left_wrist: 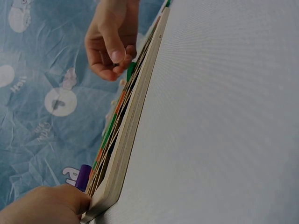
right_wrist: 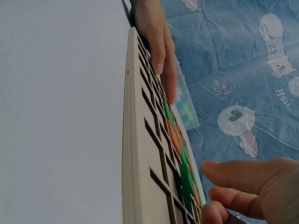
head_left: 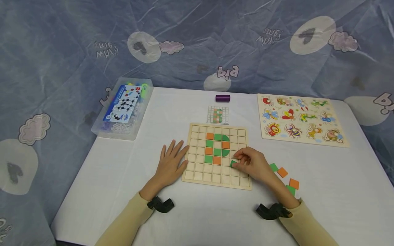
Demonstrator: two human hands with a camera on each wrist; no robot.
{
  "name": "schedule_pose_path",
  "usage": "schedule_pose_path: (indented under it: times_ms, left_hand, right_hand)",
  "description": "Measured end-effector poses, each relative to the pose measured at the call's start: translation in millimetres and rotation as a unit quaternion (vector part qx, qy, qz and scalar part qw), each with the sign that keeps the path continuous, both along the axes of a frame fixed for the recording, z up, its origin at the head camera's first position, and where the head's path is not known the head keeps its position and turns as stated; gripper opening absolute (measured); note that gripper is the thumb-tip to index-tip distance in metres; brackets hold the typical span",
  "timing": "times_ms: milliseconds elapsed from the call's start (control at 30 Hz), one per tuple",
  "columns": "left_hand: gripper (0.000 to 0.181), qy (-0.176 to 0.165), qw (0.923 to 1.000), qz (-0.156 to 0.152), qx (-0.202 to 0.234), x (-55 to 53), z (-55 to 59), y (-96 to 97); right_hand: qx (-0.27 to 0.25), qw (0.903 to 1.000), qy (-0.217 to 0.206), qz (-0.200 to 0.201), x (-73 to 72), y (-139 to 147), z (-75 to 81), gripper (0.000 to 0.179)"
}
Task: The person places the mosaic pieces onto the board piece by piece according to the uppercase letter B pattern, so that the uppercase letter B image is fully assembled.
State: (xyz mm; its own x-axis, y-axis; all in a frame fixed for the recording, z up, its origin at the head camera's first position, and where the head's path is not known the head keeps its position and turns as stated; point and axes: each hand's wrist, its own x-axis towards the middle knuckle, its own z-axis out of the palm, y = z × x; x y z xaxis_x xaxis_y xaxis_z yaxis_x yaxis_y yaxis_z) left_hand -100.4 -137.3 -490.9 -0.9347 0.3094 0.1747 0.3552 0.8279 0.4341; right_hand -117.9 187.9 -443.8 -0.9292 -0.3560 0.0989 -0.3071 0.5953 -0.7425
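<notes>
Wooden grid board: A square, pale board [head_left: 203, 176] lies on a white table [head_left: 197, 222], its cells outlined by raised strips.
Pieces on the board: 4 orange squares [head_left: 226, 145], 4 green squares [head_left: 217, 152] and 2 round-edged green pieces [head_left: 225, 152], grouped around the middle and upper part.
Right hand: Over the board's right side, the right hand [head_left: 253, 164] has bent fingers, the thumb near a green piece [head_left: 232, 164]. I cannot tell whether it is grasping or has released it.
Green piece: It sits tilted on the grid, right of the grouped pieces and just beside the thumb.
Left hand: Released, fingers spread, the left hand [head_left: 171, 163] touches the board's left edge.
Loose squares: 2 green and 2 orange [head_left: 294, 183] lie beside the right forearm.
Pattern card: A small gridded card [head_left: 218, 114] with a green and orange design lies just beyond the board.
Purple cylinder: It [head_left: 223, 98] lies behind the card.
Far sides: A clear box [head_left: 135, 126] at left; an insect puzzle [head_left: 304, 119] at right.
</notes>
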Motion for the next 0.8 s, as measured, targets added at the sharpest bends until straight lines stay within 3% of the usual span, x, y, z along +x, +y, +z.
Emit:
schedule_pose_path:
  times_ms: [467,800]
  left_hand:
    - [0.052,0.001,1.0,-0.002,-0.002,-1.0,-0.9,0.0]
    - [0.052,0.002,1.0,-0.001,-0.004,0.3,0.8,0.3]
  right_hand:
    - [0.053,0.9985,0.011,-0.002,1.1,-3.4,-2.4,0.032]
    - [0.071,0.9974,0.011,0.0,2.7,-5.0,-3.1,0.025]
